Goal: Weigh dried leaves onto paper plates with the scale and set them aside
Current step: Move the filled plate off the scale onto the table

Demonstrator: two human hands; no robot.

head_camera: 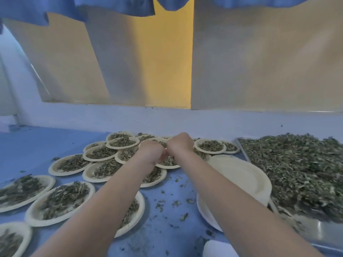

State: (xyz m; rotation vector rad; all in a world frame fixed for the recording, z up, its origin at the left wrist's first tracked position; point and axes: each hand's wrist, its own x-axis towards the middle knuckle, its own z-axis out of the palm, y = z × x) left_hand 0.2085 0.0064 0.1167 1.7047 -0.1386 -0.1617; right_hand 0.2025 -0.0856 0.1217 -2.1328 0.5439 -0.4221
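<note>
Both arms reach out over the blue table [167, 229]. The left hand [151, 152] and right hand [181, 143] meet at a filled paper plate [168, 164] among the other plates of dried leaves; fingers look curled, but can't tell what they grip. Empty plates [241, 175] sit beside the leaf tray [297, 173] on the right.

A blue work surface [46, 141] runs across in front, meeting a pale bluish-white ledge [167, 117] at the back. Above the ledge stand large flat panels [259, 62] of beige-grey, leaning a little, and between them shows a bright strip of yellow wall [172, 62]. Blue cloth [115, 6] hangs down from the top edge, and soft, cool light comes in at the far left [11, 80].
</note>
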